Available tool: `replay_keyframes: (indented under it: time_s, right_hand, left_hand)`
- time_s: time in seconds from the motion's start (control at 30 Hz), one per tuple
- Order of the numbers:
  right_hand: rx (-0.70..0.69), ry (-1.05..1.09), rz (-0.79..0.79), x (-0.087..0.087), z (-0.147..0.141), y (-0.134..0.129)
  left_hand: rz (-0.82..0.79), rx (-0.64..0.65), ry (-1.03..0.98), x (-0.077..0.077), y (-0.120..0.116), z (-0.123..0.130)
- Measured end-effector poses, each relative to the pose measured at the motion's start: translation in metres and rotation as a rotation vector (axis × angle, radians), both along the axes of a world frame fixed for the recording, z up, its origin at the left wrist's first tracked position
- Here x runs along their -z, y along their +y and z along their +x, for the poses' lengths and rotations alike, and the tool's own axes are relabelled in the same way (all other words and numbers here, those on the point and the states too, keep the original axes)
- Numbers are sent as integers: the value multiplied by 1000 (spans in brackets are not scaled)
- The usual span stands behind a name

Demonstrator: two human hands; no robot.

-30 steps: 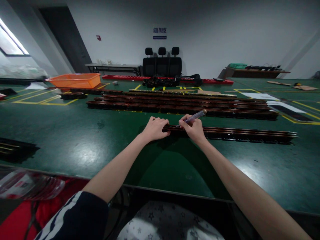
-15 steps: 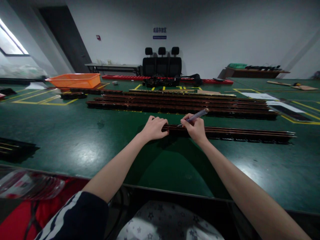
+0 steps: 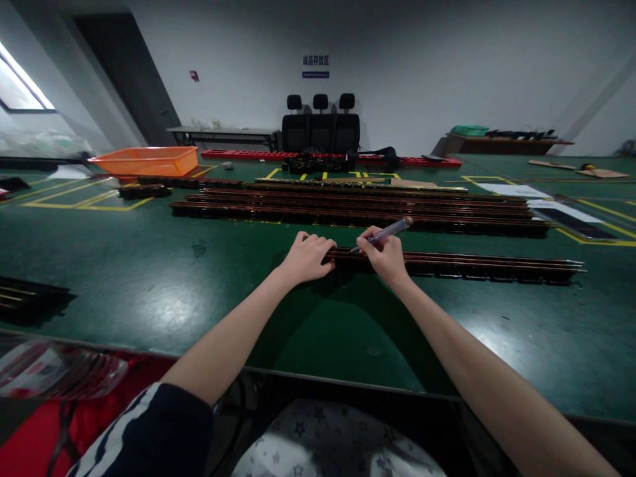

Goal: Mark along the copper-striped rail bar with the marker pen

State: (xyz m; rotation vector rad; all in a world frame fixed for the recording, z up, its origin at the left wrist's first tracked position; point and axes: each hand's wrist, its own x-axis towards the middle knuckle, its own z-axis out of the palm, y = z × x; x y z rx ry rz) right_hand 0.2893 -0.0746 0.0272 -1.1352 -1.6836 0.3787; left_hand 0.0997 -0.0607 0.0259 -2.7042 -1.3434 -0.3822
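Note:
A bundle of long, thin dark strips (image 3: 487, 266) lies across the green table in front of me and reaches far to the right. My left hand (image 3: 309, 257) grips the bundle's left end, fingers over the far side and thumb on the near side. In my right hand (image 3: 385, 257) is a pen (image 3: 392, 229) with a clear barrel, held in a writing grip and slanting up to the right. Its tip points down at the top of the strips, close to my left hand; whether it touches cannot be made out.
Beyond the bundle lies a wider stack of similar strips (image 3: 348, 207). An orange bin (image 3: 149, 161) stands far left, and more dark strips (image 3: 30, 295) lie near left. A dark flat panel (image 3: 576, 224) and white sheets (image 3: 514, 191) are at right. The table's front edge (image 3: 348, 383) runs before me.
The view has shifted very slightly. Both hands keep their hold, and the pen remains at nearly the same spot on the strips.

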Motion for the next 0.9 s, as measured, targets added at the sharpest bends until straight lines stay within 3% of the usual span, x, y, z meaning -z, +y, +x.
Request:
replay_keyframes:
  time_s: [0.4,0.9]
  right_hand:
    - [1,9,-15,2,0,2]
    - [-92,60,-27,1,-5,0]
  left_hand:
    - [-35,-5,-3,-4,-5,5]
    - [-117,-25,-43,-8,-4,2]
